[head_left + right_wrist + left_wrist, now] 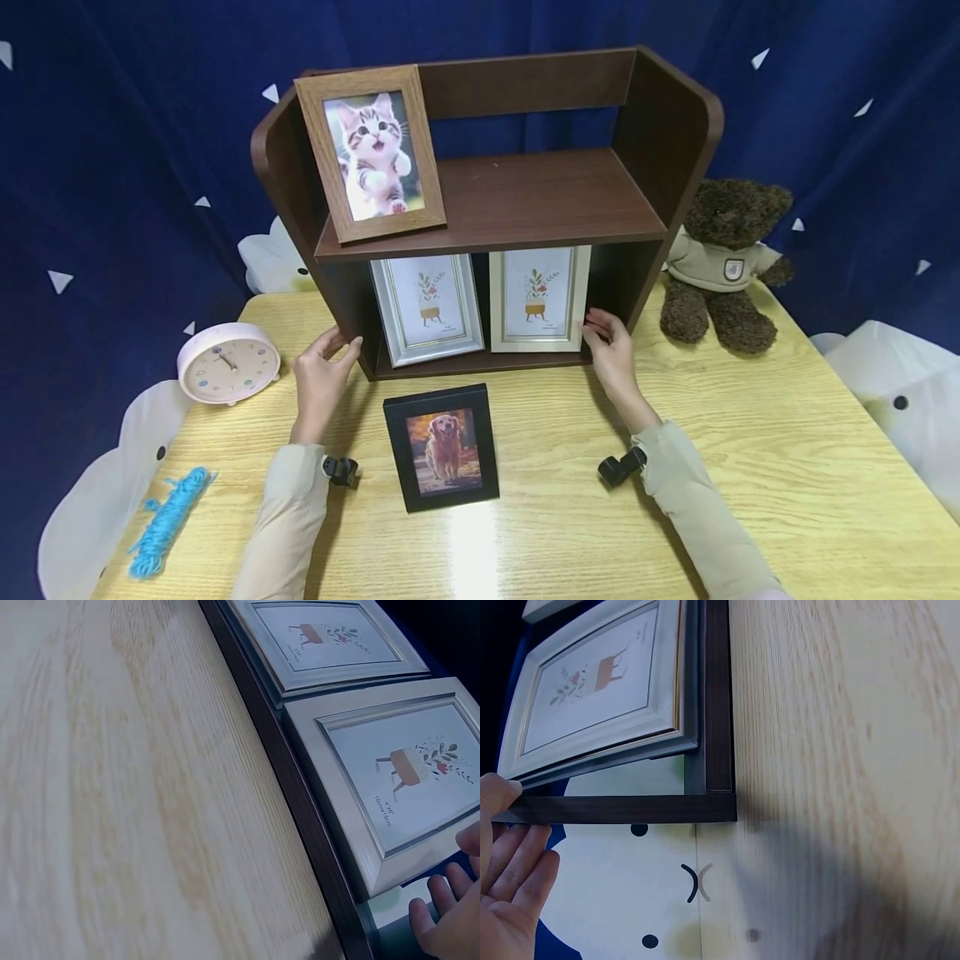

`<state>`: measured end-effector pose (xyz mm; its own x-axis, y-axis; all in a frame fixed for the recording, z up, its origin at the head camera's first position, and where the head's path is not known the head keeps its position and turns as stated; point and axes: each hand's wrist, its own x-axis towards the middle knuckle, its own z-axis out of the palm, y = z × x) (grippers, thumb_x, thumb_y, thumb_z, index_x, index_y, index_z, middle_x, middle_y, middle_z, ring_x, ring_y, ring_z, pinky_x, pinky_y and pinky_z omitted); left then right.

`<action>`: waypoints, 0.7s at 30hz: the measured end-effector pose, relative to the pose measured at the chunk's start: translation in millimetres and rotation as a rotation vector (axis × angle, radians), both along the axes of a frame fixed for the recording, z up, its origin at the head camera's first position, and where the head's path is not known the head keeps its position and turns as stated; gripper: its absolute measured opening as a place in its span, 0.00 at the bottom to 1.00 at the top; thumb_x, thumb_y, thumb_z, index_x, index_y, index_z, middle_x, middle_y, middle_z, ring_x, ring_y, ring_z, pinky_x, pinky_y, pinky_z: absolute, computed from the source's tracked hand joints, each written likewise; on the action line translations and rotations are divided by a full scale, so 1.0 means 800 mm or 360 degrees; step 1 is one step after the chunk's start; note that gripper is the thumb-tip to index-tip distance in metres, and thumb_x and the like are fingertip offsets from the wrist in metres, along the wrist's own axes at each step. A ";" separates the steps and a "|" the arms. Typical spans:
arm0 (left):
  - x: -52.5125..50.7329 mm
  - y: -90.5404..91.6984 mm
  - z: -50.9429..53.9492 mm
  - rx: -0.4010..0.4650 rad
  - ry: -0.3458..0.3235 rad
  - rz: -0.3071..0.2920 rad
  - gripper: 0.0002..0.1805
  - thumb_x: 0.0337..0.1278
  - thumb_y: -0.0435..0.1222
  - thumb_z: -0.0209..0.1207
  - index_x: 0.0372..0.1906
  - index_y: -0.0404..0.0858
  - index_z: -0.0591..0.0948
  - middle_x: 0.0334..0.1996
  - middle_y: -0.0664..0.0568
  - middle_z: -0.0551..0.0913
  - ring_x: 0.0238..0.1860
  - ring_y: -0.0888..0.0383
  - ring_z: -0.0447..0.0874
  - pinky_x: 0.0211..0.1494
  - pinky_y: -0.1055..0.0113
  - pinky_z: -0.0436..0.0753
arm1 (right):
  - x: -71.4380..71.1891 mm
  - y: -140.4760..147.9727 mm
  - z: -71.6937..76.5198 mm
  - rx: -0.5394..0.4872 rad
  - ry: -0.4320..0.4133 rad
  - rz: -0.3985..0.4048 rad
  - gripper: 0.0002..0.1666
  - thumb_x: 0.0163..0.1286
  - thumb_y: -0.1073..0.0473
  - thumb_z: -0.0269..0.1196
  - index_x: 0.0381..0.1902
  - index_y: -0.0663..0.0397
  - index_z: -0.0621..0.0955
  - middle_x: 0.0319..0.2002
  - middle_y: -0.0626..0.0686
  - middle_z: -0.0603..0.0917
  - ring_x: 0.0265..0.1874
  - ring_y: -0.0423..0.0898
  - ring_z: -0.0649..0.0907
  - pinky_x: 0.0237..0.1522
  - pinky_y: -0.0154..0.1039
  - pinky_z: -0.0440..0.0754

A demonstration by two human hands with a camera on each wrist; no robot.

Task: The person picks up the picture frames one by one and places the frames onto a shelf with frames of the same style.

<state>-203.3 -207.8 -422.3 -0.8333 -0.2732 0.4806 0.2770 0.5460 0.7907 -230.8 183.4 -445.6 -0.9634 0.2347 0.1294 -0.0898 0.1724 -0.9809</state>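
A dark brown two-tier shelf [525, 200] stands on the table. My left hand [324, 362] grips the lower edge of its left side panel, thumb inward and fingers outside. Leaning inside the lower tier is a silver-white picture frame [472, 308] with a plant print. Beside it stands a cream picture frame [497, 308] with a similar print. My right hand [611, 354] is at the cream frame's right edge; its thumb touches the edge and its fingers are loosely bent beside it. A black frame [442, 502] with a dog photo lies in front of the shelf.
On the upper tier, a brown wooden frame [311, 125] with a kitten picture leans at the left. A pink round clock [228, 362] and blue yarn [171, 521] are at the table's left. A brown teddy bear [723, 267] sits right of the shelf.
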 end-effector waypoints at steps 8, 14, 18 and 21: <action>0.000 -0.001 0.000 -0.0028 -0.0010 0.0012 0.16 0.52 0.30 0.65 0.46 0.25 0.82 0.39 0.35 0.85 0.41 0.42 0.86 0.47 0.54 0.81 | 0.004 0.002 -0.002 -0.0003 0.0041 0.0024 0.22 0.71 0.66 0.54 0.61 0.68 0.69 0.57 0.65 0.74 0.57 0.54 0.73 0.50 0.25 0.72; 0.000 -0.001 0.000 -0.0021 -0.0005 0.0012 0.16 0.52 0.29 0.65 0.46 0.25 0.81 0.40 0.35 0.85 0.41 0.42 0.86 0.48 0.53 0.81 | 0.008 0.004 0.000 -0.0006 0.0052 0.0034 0.21 0.71 0.67 0.54 0.60 0.69 0.70 0.57 0.65 0.75 0.54 0.51 0.74 0.50 0.23 0.72; 0.000 -0.001 0.000 -0.0021 -0.0004 0.0006 0.16 0.52 0.29 0.65 0.46 0.25 0.81 0.40 0.35 0.85 0.42 0.42 0.86 0.47 0.55 0.81 | 0.012 0.005 0.002 -0.0011 0.0055 0.0038 0.21 0.71 0.68 0.53 0.60 0.69 0.70 0.56 0.66 0.75 0.53 0.49 0.74 0.50 0.23 0.72; -0.001 -0.001 0.000 -0.0026 -0.0005 0.0013 0.16 0.52 0.29 0.65 0.46 0.26 0.82 0.40 0.36 0.85 0.41 0.43 0.86 0.47 0.58 0.81 | 0.014 0.006 0.002 -0.0008 0.0056 0.0034 0.21 0.71 0.68 0.53 0.60 0.69 0.70 0.56 0.67 0.75 0.51 0.46 0.74 0.50 0.23 0.72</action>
